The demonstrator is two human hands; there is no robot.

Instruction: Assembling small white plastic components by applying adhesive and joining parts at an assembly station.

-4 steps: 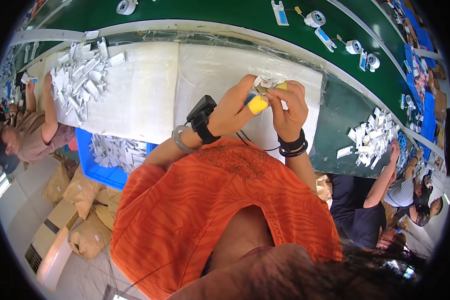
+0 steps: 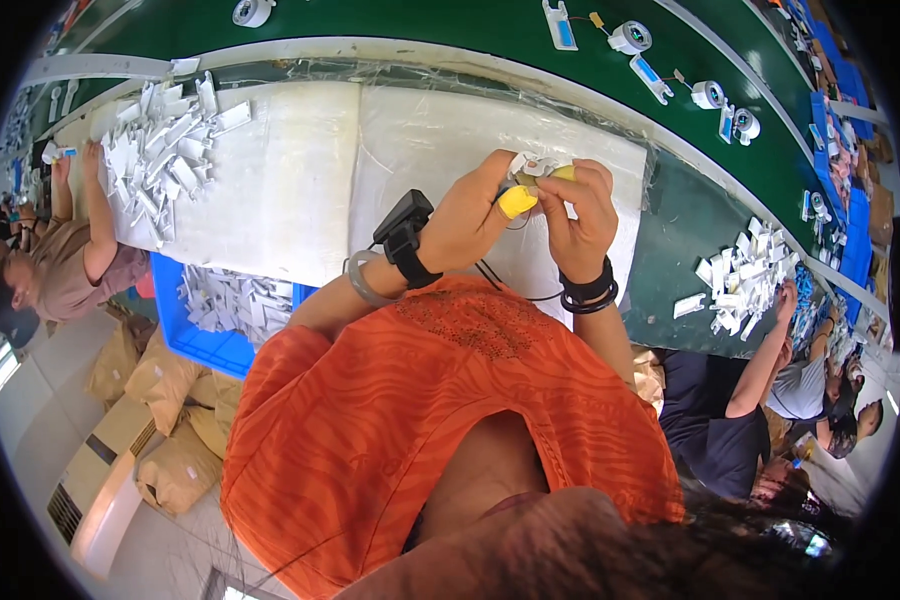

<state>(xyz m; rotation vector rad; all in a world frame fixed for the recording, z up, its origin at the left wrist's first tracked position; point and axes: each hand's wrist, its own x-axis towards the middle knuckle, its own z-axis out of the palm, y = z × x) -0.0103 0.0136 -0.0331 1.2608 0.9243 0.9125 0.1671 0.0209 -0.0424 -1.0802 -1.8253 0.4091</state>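
My left hand [image 2: 467, 212] is closed on a small white plastic part [image 2: 536, 163], held above the pale mat [image 2: 410, 150]. Yellow wrapping covers my left thumb tip. From the other side, my right hand [image 2: 582, 214] pinches the same part, thumb and fingertips pressed together. Yellow also shows on a right fingertip. A greyish face of the part is visible between my fingers, and a thin dark wire curves below my left thumb. The rest of the part is hidden by my fingers.
White plastic pieces [image 2: 165, 150] are heaped at left, more [image 2: 745, 275] at right. A blue crate [image 2: 210, 350] of similar pieces stands lower left. Beyond the table, a green conveyor [image 2: 420, 25] carries round white units [image 2: 630, 38] wired to flat pieces. Co-workers sit on both sides.
The blue bit beside my left thumb is now out of sight, and a thin wire shows below the thumb. Both hands stay almost in place. At left, a co-worker's hand shifts slightly.
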